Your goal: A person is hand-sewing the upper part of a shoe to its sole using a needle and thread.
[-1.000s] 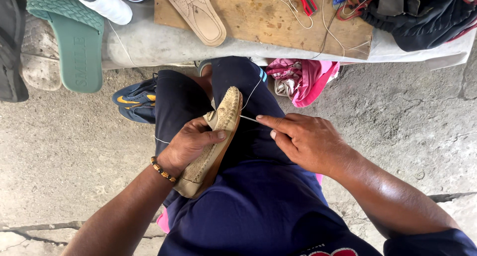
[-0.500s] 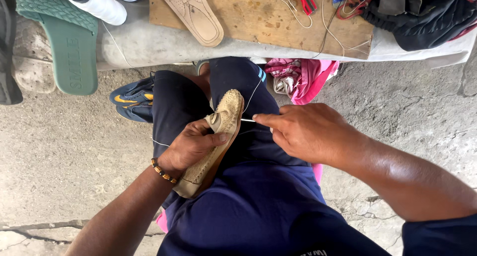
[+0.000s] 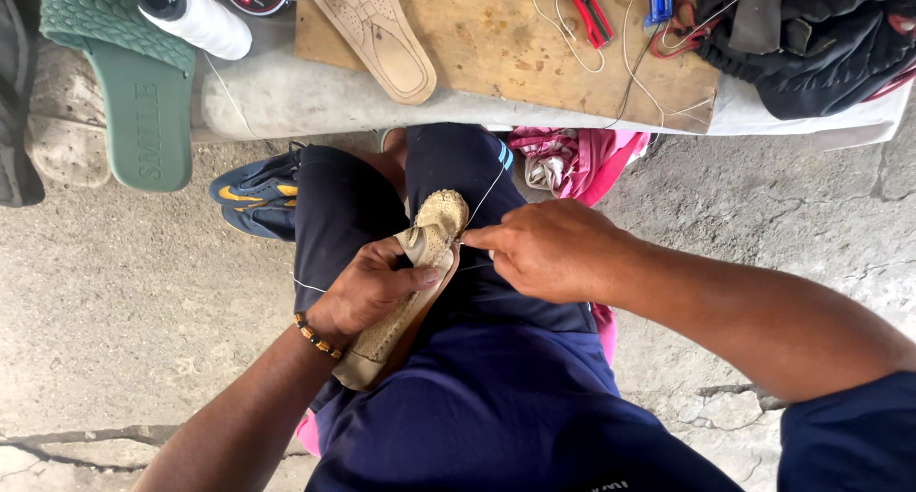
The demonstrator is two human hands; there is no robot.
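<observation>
The left hand [image 3: 367, 287] is curled tightly around a pale beige woven slip-on shoe [image 3: 410, 292], thumb pressed across its upper, holding it tilted along the lap of a person in dark navy trousers [image 3: 496, 397]. The right hand [image 3: 553, 249] is pinched shut at the shoe's toe end, fingertips together on what looks like a needle or the thin white thread [image 3: 489, 188] (the tool itself is too small to tell). The thread runs taut from the pinch up toward the knee, and another strand shows beside the left wrist, near a beaded bracelet [image 3: 315, 336].

Ahead lies a low grey stone counter [image 3: 315, 96] carrying a scuffed wooden board [image 3: 534, 48], a tan leather insole [image 3: 377, 34], a white thread spool with a black cap [image 3: 196, 15], a red-handled tool [image 3: 587, 5] and a dark bundle of cloth [image 3: 811, 43]. A green rubber slide sandal [image 3: 143, 101] hangs over the counter's edge; a navy and yellow trainer [image 3: 258, 191] sits on the concrete floor [image 3: 114, 292].

The risks, as I judge them: the fingertips sit very close to the stitching point, so a slip could prick a finger or thigh. Thread pulled too hard could snap or tear the woven edge, and slack strands could tangle.
</observation>
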